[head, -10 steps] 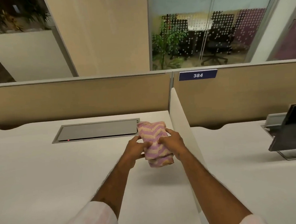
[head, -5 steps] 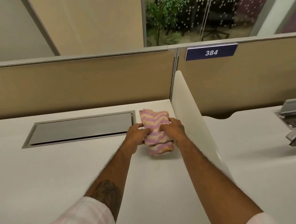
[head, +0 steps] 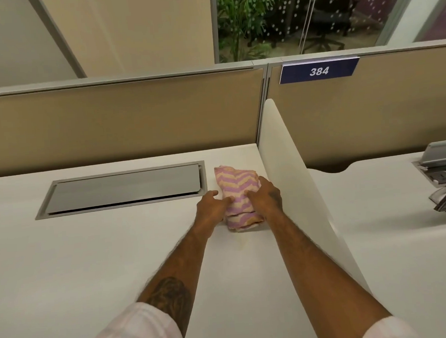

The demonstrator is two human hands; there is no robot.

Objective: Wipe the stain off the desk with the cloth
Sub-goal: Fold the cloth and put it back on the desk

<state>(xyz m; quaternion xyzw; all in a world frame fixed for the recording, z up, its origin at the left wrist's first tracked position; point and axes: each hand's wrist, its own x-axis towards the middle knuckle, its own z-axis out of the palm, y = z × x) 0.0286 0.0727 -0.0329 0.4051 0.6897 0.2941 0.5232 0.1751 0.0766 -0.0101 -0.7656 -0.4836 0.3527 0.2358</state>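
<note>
Pressing the folded cloth flat on the white counter at centre frame, both hands keep it bundled: the left hand closes its grip on the cloth's left edge, the right hand clamps its right side. A faint yellowish stain, possibly a smear, lies just below the cloth; even downward pressure drawn toward it should serve. Pink-and-cream chevron stripes mark the thick fabric.
</note>
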